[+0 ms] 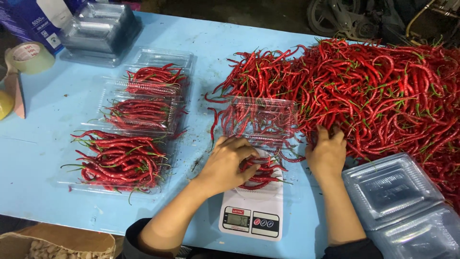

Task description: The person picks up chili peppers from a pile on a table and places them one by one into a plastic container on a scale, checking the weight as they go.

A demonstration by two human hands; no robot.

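Two hands are seen apart: the left hand is laid flat on chillies in an open clear box on the scale, while the right hand digs into the chilli heap just beyond, holding nothing visible.

Taking the white kitchen scale as the mark: bare blue bench lies open just left of it, a narrow lane running up between the scale and the three filled clear boxes of chillies, which block the far left. Above the scale an open clear box stands in the way, and behind and right of that the big heap of red chillies fills the bench to its far edge. Right of the scale a stack of empty clear boxes closes the corner, leaving only a slim gap beside the scale. Far up-left, beyond the filled boxes, the bench is open as far as another stack of clear boxes and a tape roll.
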